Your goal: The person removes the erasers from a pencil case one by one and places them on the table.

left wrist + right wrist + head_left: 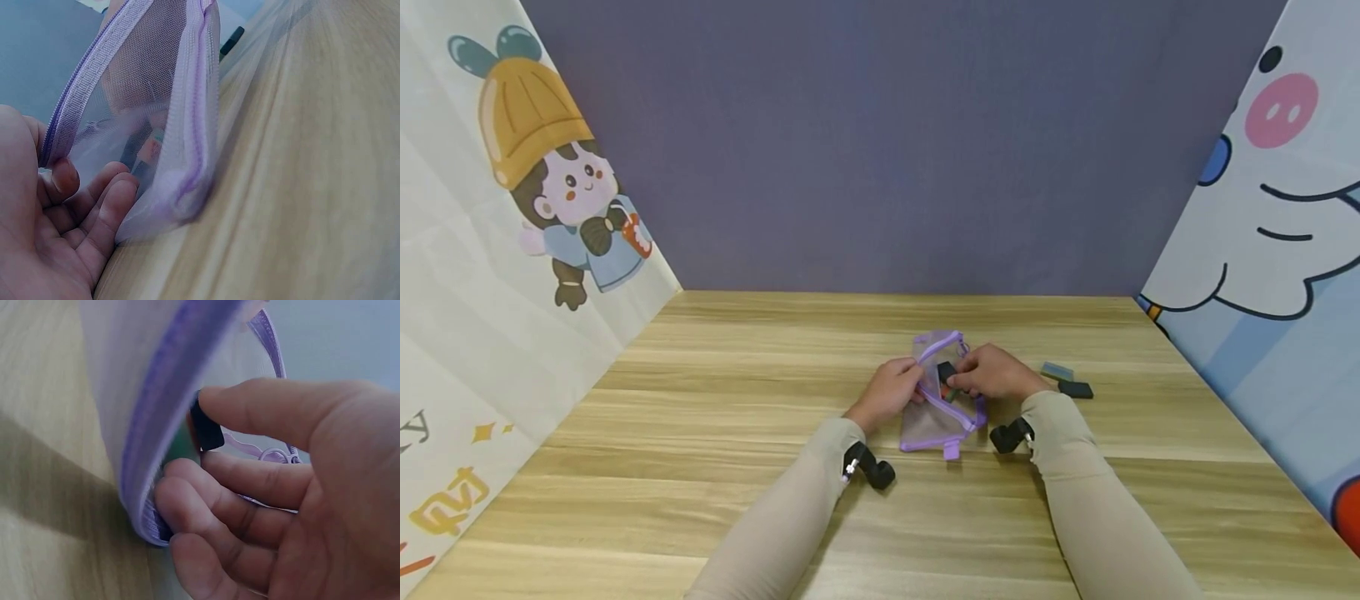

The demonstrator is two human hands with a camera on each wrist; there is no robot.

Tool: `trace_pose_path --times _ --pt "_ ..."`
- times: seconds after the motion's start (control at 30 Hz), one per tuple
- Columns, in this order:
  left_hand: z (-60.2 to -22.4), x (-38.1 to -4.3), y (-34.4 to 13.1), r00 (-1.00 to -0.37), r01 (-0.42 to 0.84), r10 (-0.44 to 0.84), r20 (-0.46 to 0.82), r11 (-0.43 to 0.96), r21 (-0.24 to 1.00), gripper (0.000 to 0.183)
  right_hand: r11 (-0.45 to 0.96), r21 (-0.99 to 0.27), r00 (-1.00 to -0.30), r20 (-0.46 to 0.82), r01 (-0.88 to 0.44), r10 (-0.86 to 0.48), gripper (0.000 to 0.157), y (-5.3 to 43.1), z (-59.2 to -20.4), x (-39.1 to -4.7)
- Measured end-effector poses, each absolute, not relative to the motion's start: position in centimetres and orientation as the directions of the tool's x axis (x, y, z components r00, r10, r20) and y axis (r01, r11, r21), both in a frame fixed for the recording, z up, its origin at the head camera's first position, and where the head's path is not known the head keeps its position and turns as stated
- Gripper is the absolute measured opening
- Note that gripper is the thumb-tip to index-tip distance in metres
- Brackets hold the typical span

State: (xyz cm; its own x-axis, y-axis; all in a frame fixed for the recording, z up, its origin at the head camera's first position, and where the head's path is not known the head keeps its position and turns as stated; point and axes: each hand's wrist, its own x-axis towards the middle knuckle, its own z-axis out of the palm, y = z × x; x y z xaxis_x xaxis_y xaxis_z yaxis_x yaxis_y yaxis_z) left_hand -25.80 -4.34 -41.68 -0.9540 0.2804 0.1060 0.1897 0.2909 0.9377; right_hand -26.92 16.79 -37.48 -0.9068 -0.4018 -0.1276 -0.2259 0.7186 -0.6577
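Looks like a staged tabletop recording booth: wood-grain table (pixel 700 467) across the lower frame, plain grey-purple panel (pixel 880 150) filling upper centre, 2 printed cartoon sheets as side walls. Left sheet (pixel 445 250) has a figure in a yellow hat (pixel 535 121), upper left; right sheet (pixel 1292 367) has a pink-snouted white character (pixel 1322 225), upper right. 2 black wrist-worn devices (pixel 880 475), lower centre.

A left hand (pixel 44 234), fingers curled, pinched the purple zippered edge (pixel 65 112) of a see-through mesh pouch (pixel 153 56). Hazy through the mesh showed a reddish piece (pixel 149 150) beside something dark. Wood-grain tabletop (pixel 312 162) filled the right; beyond the pouch lay a slim dark object (pixel 232 41).
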Motion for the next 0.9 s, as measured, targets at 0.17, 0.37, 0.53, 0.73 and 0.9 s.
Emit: trace_pose_path --times 0.17,0.37,0.53,0.73,0.9 --pt "-41.9 -25.92 -4.34 -0.953 0.188 0.285 0.101 0.298 0.936 0.028 0.72 -0.662 -0.914 -0.129 -0.21 -0.385 0.02 16.83 -37.58 -26.95" --pt "-41.94 -26.0 -4.38 -0.952 0.191 0.287 0.104 0.295 0.936 0.028 0.714 -0.667 -0.918 -0.113 -0.213 -0.38 0.02 16.87 -37.6 -26.98" --pt "-41.9 -25.92 -4.37 -0.953 0.185 0.286 0.1 0.287 0.94 0.028 0.704 -0.681 -0.922 -0.111 -0.202 -0.372 0.017 16.8 -37.67 -26.97" --pt "-41.84 -25.81 -4.36 -0.954 0.181 0.282 0.101 0.273 0.945 0.027 0.693 -0.698 -0.925 -0.121 -0.179 -0.361 0.019 16.79 -37.6 -26.92" --pt "-41.75 -25.76 -4.36 -0.955 0.18 0.277 0.103 0.268 0.947 0.027 0.682 -0.713 -0.926 -0.125 -0.165 -0.355 0.019 17.03 -37.54 -27.01"
